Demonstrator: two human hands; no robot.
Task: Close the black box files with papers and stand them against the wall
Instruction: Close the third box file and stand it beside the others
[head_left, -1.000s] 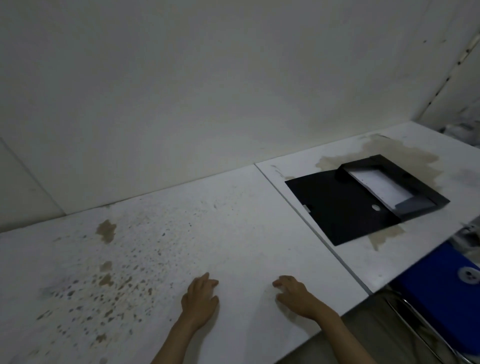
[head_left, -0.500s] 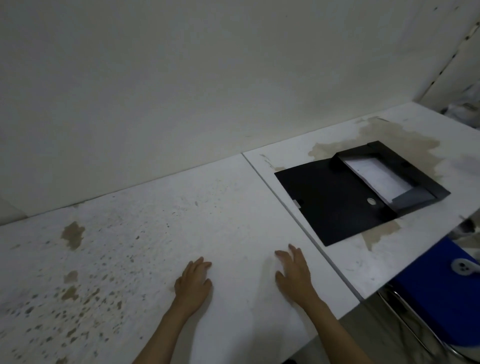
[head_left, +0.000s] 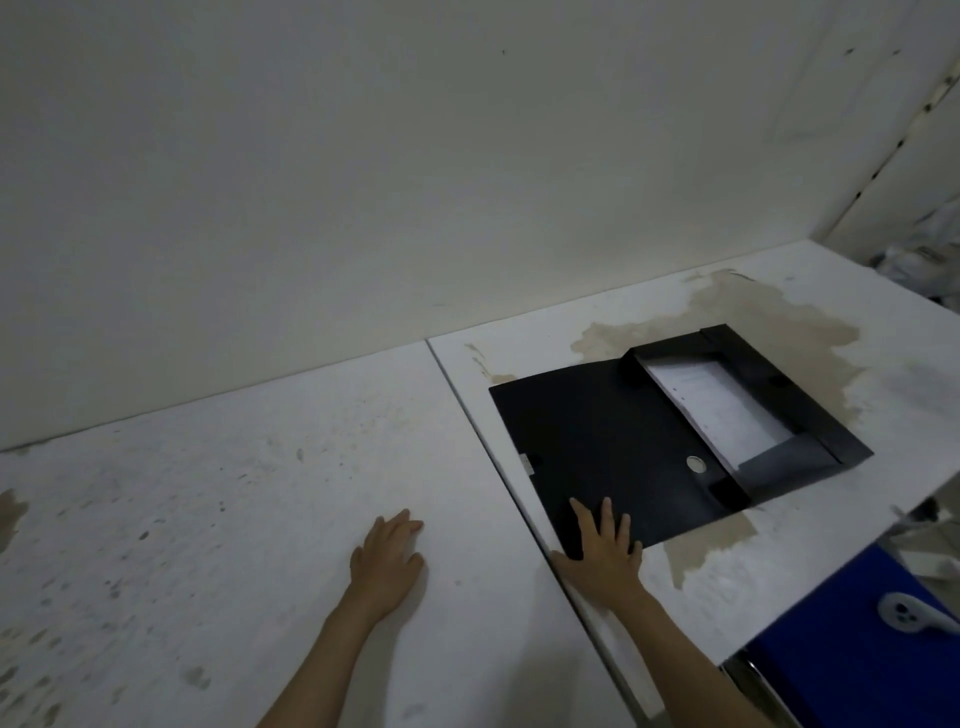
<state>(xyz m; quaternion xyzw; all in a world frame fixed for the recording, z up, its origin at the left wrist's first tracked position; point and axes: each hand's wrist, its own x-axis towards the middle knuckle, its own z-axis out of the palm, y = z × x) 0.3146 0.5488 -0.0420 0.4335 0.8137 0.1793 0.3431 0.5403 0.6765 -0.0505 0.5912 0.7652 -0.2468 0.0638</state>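
Observation:
One black box file (head_left: 613, 436) lies open and flat on the right-hand white table (head_left: 810, 525). Its lid is spread out to the left, and white papers (head_left: 717, 410) lie in its tray on the right. My right hand (head_left: 602, 551) rests flat, fingers spread, on the near left corner of the lid, gripping nothing. My left hand (head_left: 387, 558) lies palm down on the left table (head_left: 234, 519), apart from the file. The wall (head_left: 415, 182) rises directly behind both tables.
A narrow seam (head_left: 498, 457) splits the two stained white tables. A blue chair seat (head_left: 852, 670) with a grey controller (head_left: 906, 613) on it sits at the lower right, below the table's edge. Pale clutter (head_left: 919, 254) shows in the far right corner.
My right hand has moved right across the seam and now lies on the file's lid. The view has shifted right, and my left hand stays flat on the left table.

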